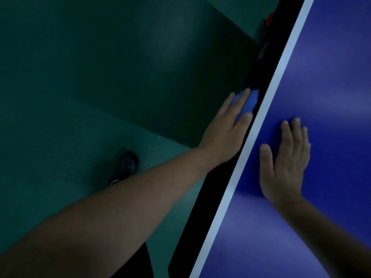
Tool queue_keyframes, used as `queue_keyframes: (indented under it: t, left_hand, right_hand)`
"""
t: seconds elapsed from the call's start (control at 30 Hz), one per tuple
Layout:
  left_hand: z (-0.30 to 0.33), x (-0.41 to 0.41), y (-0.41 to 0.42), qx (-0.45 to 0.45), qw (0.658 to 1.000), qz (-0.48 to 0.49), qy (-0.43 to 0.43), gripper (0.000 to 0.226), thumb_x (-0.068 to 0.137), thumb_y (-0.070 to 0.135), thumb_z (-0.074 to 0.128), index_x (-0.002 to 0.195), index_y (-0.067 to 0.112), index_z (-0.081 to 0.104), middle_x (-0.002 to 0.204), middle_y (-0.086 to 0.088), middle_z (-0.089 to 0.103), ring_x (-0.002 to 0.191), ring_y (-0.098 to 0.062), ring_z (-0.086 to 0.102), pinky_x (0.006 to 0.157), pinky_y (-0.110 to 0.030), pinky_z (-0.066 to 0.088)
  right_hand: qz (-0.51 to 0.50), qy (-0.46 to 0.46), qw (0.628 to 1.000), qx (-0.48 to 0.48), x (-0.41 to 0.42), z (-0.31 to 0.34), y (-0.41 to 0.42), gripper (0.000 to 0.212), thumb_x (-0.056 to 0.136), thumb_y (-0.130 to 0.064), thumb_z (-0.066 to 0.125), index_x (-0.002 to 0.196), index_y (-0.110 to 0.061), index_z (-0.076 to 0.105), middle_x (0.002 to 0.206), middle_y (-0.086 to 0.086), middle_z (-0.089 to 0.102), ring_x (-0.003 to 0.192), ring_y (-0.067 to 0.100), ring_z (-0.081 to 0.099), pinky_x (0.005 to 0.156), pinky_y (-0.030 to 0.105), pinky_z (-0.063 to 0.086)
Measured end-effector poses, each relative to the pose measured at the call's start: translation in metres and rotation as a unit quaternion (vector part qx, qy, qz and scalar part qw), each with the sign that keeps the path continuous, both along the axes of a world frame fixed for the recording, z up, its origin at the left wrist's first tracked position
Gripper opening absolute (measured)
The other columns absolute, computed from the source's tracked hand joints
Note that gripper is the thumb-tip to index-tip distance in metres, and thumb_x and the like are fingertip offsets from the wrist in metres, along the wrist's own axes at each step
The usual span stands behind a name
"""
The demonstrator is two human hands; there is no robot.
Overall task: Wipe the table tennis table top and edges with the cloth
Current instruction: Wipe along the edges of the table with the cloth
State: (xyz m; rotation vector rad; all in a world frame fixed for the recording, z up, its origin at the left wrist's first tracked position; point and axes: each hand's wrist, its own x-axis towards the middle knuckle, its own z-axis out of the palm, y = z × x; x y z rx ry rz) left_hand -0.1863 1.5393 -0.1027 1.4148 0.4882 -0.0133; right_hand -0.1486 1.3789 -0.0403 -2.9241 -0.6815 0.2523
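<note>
Blue cloth pinned under straight fingers of left hand against black side edge of table tennis table; right hand spread flat, empty, on blue top.

Arms: both forearms bare, no sleeves showing.
Left hand: bare, no glove or ring visible.
Right hand: bare, no glove, short nails.
Footwear: one dark clog-style shoe with perforated top.
Clothing: dark garment at lower edge.
</note>
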Motion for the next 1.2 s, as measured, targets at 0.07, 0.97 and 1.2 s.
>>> queue_keyframes:
  t: [0.07, 0.97, 1.2]
  left_hand:
    - [0.001, 0.013, 0.004, 0.000, 1.000, 0.007, -0.003, 0.057, 0.105, 0.042, 0.029, 0.160, 0.033, 0.018, 0.168, 0.010, 0.014, 0.152, -0.001, 0.007, 0.110, -0.022, 0.015]
    - [0.045, -0.130, -0.045, 0.019, 0.998, -0.063, -0.007, 0.051, 0.099, 0.068, 0.012, 0.148, 0.067, -0.003, 0.165, 0.023, -0.014, 0.151, 0.005, 0.000, 0.117, -0.010, 0.010]
    - [0.032, -0.059, -0.017, 0.046, 0.996, -0.067, -0.029, 0.056, 0.096, 0.071, 0.009, 0.150, 0.062, -0.003, 0.168, 0.011, -0.010, 0.155, -0.007, 0.006, 0.122, -0.026, 0.020]
  right_hand:
    - [0.001, -0.002, 1.000, -0.002, 0.000, 0.000, 0.000, 0.072, 0.099, -0.057, 0.028, 0.160, -0.019, 0.020, 0.169, 0.000, 0.010, 0.156, 0.019, 0.000, 0.125, 0.054, 0.005]
    - [0.001, -0.013, 1.000, -0.021, 0.002, 0.001, 0.000, 0.073, 0.100, -0.062, 0.026, 0.159, -0.019, 0.024, 0.169, 0.001, 0.011, 0.156, 0.022, 0.003, 0.124, 0.055, 0.006]
    - [0.013, -0.019, 1.000, -0.017, 0.008, 0.004, -0.003, 0.067, 0.099, -0.051, 0.040, 0.156, -0.016, 0.032, 0.167, 0.004, 0.020, 0.155, 0.026, 0.013, 0.122, 0.056, 0.015]
